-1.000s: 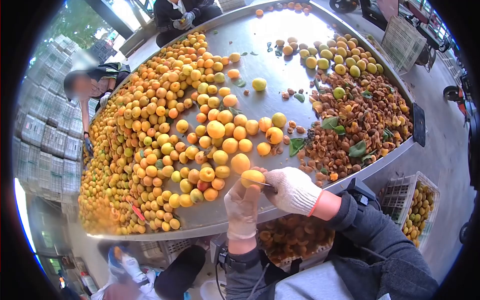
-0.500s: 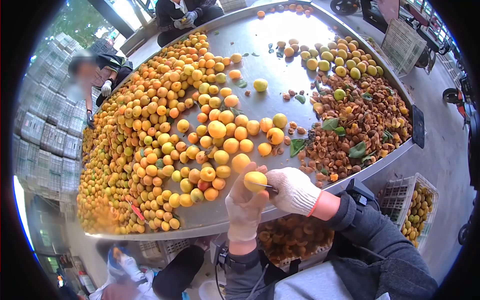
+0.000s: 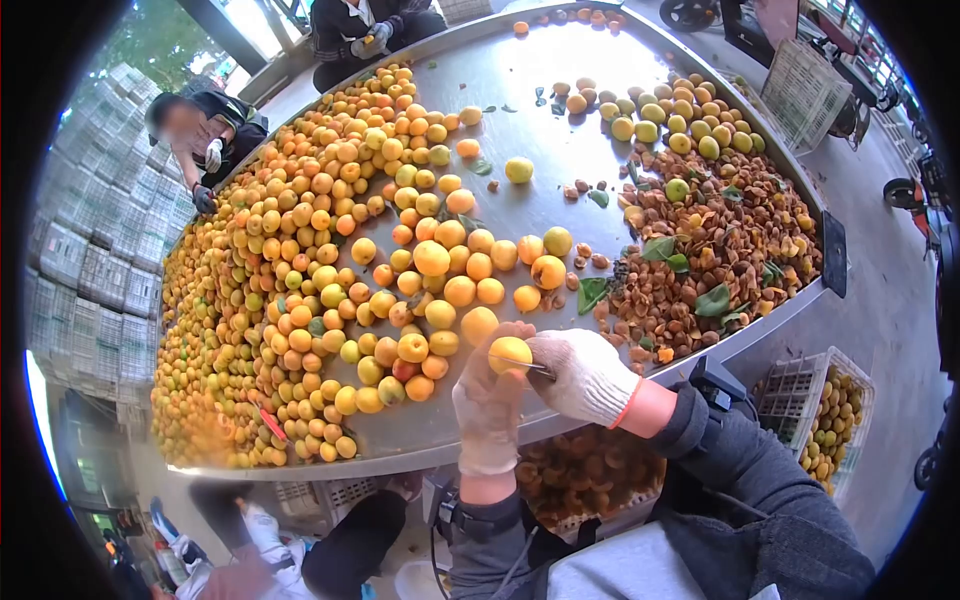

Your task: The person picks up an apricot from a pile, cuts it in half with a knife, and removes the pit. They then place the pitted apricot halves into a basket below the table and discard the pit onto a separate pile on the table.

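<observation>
My left hand (image 3: pixel 487 412), in a thin pale glove, is closed round a yellow-orange apricot (image 3: pixel 510 352) near the front edge of the metal table. A small knife (image 3: pixel 536 367) is gripped in my right hand (image 3: pixel 588 376), which wears a white knitted glove with an orange cuff edge. Its thin blade lies against the apricot's lower side, and the handle is hidden in my fist. Loose apricots (image 3: pixel 478 325) lie just beyond my left fingers. Past my right hand sits a heap of brown pits (image 3: pixel 735 250) with a few green leaves.
A large pile of apricots (image 3: pixel 300 240) covers the table's left side. Greener fruit (image 3: pixel 680 124) lies at the far right. Below the front edge stand a crate of apricot halves (image 3: pixel 590 475) and a fruit-filled crate (image 3: pixel 835 420). Co-workers sit around; a red-handled tool (image 3: pixel 272 424) rests among the fruit.
My hands stay nearly in place, with the knife blade slightly lower across the apricot. At the left, a co-worker's head and reaching hand have shifted. The lower-left person has moved too.
</observation>
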### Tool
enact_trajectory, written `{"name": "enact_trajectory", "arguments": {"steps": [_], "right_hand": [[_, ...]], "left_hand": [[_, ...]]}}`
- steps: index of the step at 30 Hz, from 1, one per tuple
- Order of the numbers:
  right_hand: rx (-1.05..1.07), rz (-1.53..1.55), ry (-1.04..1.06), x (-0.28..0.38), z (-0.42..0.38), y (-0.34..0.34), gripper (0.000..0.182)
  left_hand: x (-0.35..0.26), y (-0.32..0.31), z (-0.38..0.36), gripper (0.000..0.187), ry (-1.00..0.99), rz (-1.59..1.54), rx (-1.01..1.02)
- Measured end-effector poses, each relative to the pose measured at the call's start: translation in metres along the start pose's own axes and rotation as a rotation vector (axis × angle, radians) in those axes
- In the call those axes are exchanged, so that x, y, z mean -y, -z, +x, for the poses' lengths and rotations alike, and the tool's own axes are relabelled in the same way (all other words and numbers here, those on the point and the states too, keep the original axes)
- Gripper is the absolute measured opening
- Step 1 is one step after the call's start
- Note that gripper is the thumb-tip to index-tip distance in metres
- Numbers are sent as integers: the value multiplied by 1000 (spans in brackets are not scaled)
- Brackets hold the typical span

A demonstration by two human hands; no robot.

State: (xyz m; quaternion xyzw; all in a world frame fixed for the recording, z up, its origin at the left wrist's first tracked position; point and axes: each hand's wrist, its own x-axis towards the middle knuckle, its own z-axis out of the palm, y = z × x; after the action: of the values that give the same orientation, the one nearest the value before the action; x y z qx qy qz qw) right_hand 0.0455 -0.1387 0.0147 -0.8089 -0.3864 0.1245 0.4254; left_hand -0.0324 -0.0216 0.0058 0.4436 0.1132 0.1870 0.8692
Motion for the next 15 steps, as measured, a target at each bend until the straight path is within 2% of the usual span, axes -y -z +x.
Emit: {"name": "enact_trajectory", "arguments": {"steps": [3, 5, 6, 8, 12, 14, 15], "right_hand": [[-68, -35, 14, -3, -2, -3, 18], [-59, -57, 13, 0, -2, -1, 16], [-57, -57, 12, 1, -2, 0, 16], [-21, -66, 55, 2, -1, 2, 15], [79, 16, -4, 4, 2, 2, 14], [-16, 25, -8, 5, 3, -4, 14], [-17, 24, -1, 6, 3, -4, 14]], "left_hand": [[-1, -2, -5, 53, 32, 75, -36], [-8, -6, -8, 55, -52, 275, -47], [-10, -8, -9, 55, -51, 275, -49], [-13, -10, -11, 57, -154, 427, -22], [-8, -7, -8, 62, -180, 519, -11], [-10, -9, -4, 66, -81, -60, -67], [-8, -6, -4, 66, -89, -59, -66]]}}
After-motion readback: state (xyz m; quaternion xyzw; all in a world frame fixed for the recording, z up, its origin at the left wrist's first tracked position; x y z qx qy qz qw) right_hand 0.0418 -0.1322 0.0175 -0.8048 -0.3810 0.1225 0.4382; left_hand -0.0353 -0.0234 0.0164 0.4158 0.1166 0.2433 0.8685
